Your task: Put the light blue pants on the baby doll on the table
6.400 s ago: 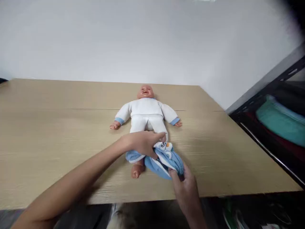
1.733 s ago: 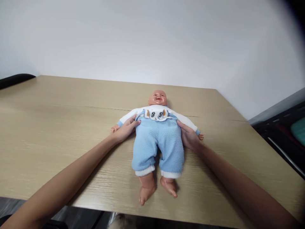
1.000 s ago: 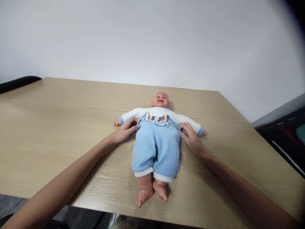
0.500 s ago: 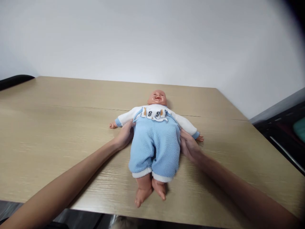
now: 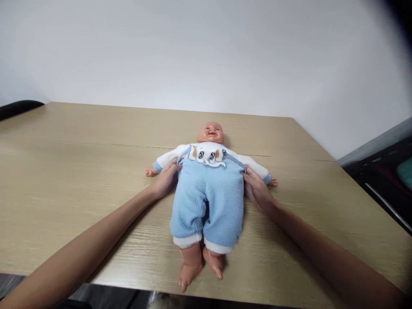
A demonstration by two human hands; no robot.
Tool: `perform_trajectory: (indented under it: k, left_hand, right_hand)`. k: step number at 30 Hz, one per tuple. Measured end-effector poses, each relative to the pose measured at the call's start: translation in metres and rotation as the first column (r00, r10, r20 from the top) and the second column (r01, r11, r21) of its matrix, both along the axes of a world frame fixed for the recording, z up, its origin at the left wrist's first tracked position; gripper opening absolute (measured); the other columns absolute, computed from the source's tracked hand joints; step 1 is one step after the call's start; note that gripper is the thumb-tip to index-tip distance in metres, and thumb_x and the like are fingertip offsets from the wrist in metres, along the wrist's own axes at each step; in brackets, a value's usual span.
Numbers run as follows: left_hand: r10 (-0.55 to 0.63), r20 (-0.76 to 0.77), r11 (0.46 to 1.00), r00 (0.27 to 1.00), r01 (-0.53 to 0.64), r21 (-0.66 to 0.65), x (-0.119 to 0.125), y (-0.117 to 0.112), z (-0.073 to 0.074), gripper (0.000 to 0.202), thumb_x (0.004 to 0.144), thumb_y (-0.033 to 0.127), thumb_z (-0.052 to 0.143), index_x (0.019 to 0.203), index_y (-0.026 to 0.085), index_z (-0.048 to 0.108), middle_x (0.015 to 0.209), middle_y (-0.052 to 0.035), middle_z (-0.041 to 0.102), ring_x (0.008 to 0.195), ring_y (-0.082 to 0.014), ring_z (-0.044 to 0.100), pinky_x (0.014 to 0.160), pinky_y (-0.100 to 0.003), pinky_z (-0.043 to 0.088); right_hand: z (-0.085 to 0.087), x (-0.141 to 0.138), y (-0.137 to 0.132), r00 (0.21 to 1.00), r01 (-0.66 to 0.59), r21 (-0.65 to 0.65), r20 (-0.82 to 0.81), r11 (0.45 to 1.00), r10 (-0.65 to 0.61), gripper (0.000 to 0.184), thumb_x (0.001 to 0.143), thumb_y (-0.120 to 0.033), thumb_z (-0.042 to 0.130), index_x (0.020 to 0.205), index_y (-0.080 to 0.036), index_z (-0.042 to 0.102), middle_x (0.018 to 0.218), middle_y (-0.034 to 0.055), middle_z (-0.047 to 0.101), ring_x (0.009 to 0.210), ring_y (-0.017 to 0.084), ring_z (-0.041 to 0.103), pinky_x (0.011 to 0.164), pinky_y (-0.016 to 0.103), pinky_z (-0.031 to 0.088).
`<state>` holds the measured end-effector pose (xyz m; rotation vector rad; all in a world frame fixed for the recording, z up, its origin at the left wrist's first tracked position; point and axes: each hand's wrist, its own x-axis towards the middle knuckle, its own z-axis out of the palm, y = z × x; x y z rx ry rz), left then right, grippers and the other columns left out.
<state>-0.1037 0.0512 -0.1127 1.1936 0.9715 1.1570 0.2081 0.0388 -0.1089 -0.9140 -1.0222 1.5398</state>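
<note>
A baby doll (image 5: 210,133) lies on its back on the wooden table, head away from me and feet toward me. It wears light-blue fleece overalls (image 5: 209,184) with an elephant face on the bib, over a white long-sleeved top (image 5: 172,157). At the overalls' left side, below the doll's arm, my left hand (image 5: 166,178) is closed on the fabric by the strap. My right hand (image 5: 257,186) pinches the opposite side edge near the other strap. Some fingertips of both hands are hidden behind the cloth.
The light wooden table (image 5: 80,184) has a seam across it and meets a pale wall (image 5: 161,51) at the back. A black chair-like edge (image 5: 21,109) shows at the far left. Dark furniture (image 5: 380,180) stands beyond the right edge.
The doll has shifted slightly toward me, its feet lower in view. Both straps now stand out farther to the sides, pulled outward at my fingers.
</note>
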Motion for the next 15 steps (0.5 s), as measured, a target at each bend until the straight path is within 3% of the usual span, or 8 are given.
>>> perform_trajectory:
  k: [2, 6, 8, 11, 15]
  left_hand:
    - [-0.009, 0.027, 1.000, 1.000, 0.009, -0.006, -0.003, -0.002, 0.004, 0.031, 0.084, 0.036, 0.070, 0.112, 0.022, 0.071, 0.118, -0.0062, 0.074, 0.122, -0.0324, 0.063, 0.111, -0.045, 0.046]
    - [-0.014, -0.180, 0.999, 0.984, 0.022, 0.040, -0.017, -0.002, 0.013, 0.032, 0.083, 0.043, 0.078, 0.109, 0.024, 0.079, 0.132, -0.0068, 0.074, 0.141, -0.0391, 0.053, 0.124, -0.046, 0.033]
    - [-0.041, -0.183, 0.999, 0.982, 0.044, 0.017, -0.022, -0.001, 0.016, 0.036, 0.083, 0.045, 0.079, 0.112, 0.024, 0.079, 0.137, -0.0079, 0.073, 0.144, -0.0414, 0.051, 0.125, -0.048, 0.032]
    - [-0.092, -0.038, 0.995, 0.995, 0.090, -0.047, -0.022, 0.001, 0.020, 0.041, 0.081, 0.043, 0.079, 0.115, 0.021, 0.077, 0.132, -0.0103, 0.074, 0.136, -0.0407, 0.057, 0.116, -0.049, 0.041]
    - [-0.122, 0.085, 0.989, 0.989, 0.129, -0.076, -0.014, 0.002, 0.023, 0.035, 0.076, 0.037, 0.081, 0.105, 0.020, 0.076, 0.107, -0.0086, 0.076, 0.106, -0.0328, 0.067, 0.097, -0.045, 0.050]
  right_hand:
    - [-0.002, 0.005, 0.002, 0.999, -0.035, 0.020, 0.041, 0.999, 0.034, 0.031, 0.079, -0.038, 0.084, 0.105, -0.030, 0.070, 0.119, 0.0016, 0.079, 0.132, 0.032, 0.067, 0.110, 0.047, 0.056]
    - [-0.008, 0.017, 0.006, 0.982, -0.084, 0.058, 0.173, 0.995, 0.073, 0.024, 0.083, -0.033, 0.076, 0.105, -0.031, 0.068, 0.109, 0.0003, 0.077, 0.120, 0.031, 0.069, 0.104, 0.045, 0.056]
    - [-0.008, 0.020, 0.007, 0.975, -0.094, 0.054, 0.208, 0.994, 0.080, 0.020, 0.083, -0.033, 0.071, 0.102, -0.030, 0.067, 0.103, 0.0001, 0.076, 0.111, 0.030, 0.070, 0.101, 0.044, 0.055]
    - [-0.003, 0.021, 0.007, 0.975, -0.108, 0.047, 0.201, 0.993, 0.096, 0.017, 0.079, -0.036, 0.068, 0.094, -0.029, 0.065, 0.092, 0.0010, 0.071, 0.099, 0.029, 0.068, 0.096, 0.045, 0.055]
    - [0.008, 0.015, 0.002, 0.984, -0.116, 0.073, 0.141, 0.991, 0.105, 0.013, 0.080, -0.038, 0.069, 0.089, -0.028, 0.066, 0.085, 0.0017, 0.066, 0.092, 0.028, 0.065, 0.094, 0.045, 0.054]
